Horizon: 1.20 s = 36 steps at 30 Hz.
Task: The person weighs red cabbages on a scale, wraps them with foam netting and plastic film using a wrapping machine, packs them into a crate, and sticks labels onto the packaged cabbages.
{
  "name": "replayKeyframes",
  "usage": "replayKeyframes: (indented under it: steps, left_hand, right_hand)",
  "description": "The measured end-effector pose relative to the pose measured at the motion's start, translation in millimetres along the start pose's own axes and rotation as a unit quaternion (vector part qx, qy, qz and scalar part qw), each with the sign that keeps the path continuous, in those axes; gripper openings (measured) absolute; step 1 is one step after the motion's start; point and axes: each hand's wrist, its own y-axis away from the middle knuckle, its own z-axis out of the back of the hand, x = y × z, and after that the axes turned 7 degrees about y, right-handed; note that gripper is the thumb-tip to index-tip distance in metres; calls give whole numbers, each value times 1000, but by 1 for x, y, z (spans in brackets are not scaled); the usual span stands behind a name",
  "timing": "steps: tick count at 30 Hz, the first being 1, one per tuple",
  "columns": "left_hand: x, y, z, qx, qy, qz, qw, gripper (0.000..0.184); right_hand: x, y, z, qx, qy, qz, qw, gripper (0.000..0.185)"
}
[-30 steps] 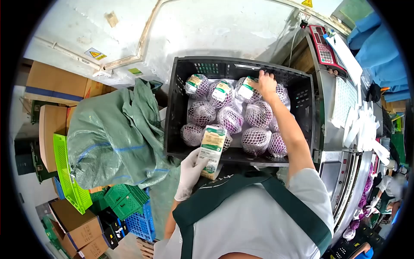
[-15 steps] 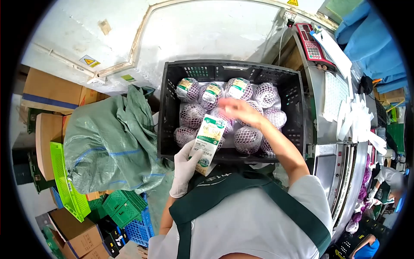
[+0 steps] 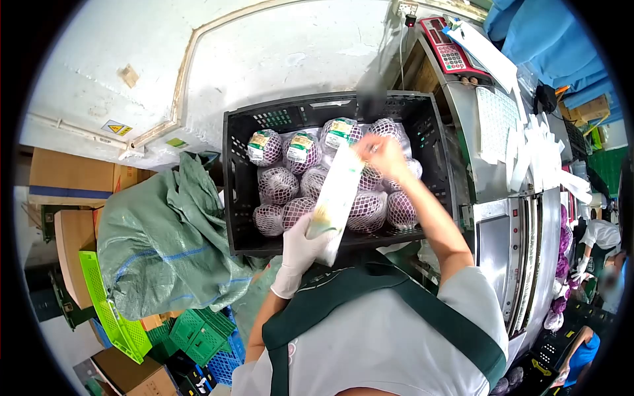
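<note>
My left hand (image 3: 302,256), in a white glove, grips the lower end of a stack of label stickers (image 3: 335,198), tilted above the near side of a black crate. The sheets are smeared by motion; green printing shows faintly. At their upper end, my bare right hand (image 3: 385,156) has its fingers pinched together at the top corner. Inside the black crate (image 3: 444,168) sit several round purple vegetables (image 3: 279,185), resembling red cabbages, in white netting. Three in the back row bear green-and-white labels (image 3: 300,148). My hands and the stickers hide part of the rows.
A green woven sack (image 3: 168,231) bulges left of the crate, near cardboard boxes (image 3: 69,177) and green crates (image 3: 198,333). To the right, a metal counter (image 3: 469,132) holds a red scale (image 3: 452,49) and white strips (image 3: 528,155). Other people work at far right.
My right hand has moved from over the vegetables to the top of the label stack, fingers now pinched there. The stack has risen and turned, its print now blurred. The view has shifted slightly.
</note>
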Motion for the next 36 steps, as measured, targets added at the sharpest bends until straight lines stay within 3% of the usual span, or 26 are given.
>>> replayKeyframes:
  steps: [1,3,5,7,8,9,11,12,15,19,21,22,23,25,27,29,30,31,33,36]
  left_hand:
    - [1,3,0,24,28,44,998,40]
    - [-9,10,7,42,-29,78,996,41]
    - [-9,17,12,9,-15,77,997,38]
    - [-6,24,20,3,-3,67,998,34]
    - [-7,26,22,-14,24,68,997,32]
    - [-8,29,24,-32,51,69,996,31]
    - [-8,31,27,-53,44,66,995,30]
    - [-8,30,28,-49,37,63,996,30]
    - [-18,32,23,-53,43,72,995,29]
    - [-20,35,25,-44,3,32,999,28]
    - [-15,32,26,-35,26,9,999,28]
    - [-16,31,27,-21,-4,2,1000,27]
    - [-25,30,24,-23,-22,11,999,27]
    - [-21,24,25,13,-61,0,998,35]
    - [-17,19,22,51,-66,-106,991,45]
    - [-20,16,10,63,137,-75,986,41]
    - [-21,16,12,27,138,-19,990,35]
    - [-14,12,9,4,95,-99,991,24]
    - [3,7,9,-30,12,-122,992,13]
    - [3,11,-3,-48,20,-166,985,17]
  right_hand:
    - [-33,-26,8,-38,17,-13,999,21]
    - [-81,-65,21,-137,208,-105,963,40]
    - [-143,-79,21,-35,325,-153,933,64]
    - [-161,-82,18,-39,349,-297,888,77]
    - [-159,-81,19,-64,389,-255,883,80]
    - [-166,-81,17,-141,428,-126,884,73]
    - [-162,-82,6,-247,300,22,921,65]
    - [-159,-77,-6,-279,277,95,914,66]
    - [-184,-52,-47,-213,392,89,891,58]
    - [-168,-61,-49,-175,385,20,906,46]
    - [-100,-40,-34,-167,230,55,957,42]
    - [-66,-23,-29,-22,22,4,999,41]
    - [-35,0,-26,124,-188,-53,973,41]
    - [20,52,-13,347,-386,-45,853,27]
    - [58,89,-15,322,-324,-84,886,15]
    - [63,113,-31,199,-227,-50,952,10]
    - [50,121,-42,126,-103,58,985,10]
    - [61,124,-32,102,-57,103,988,12]
    - [62,131,-31,75,-81,83,990,17]
    - [66,138,-20,48,-95,62,992,14]
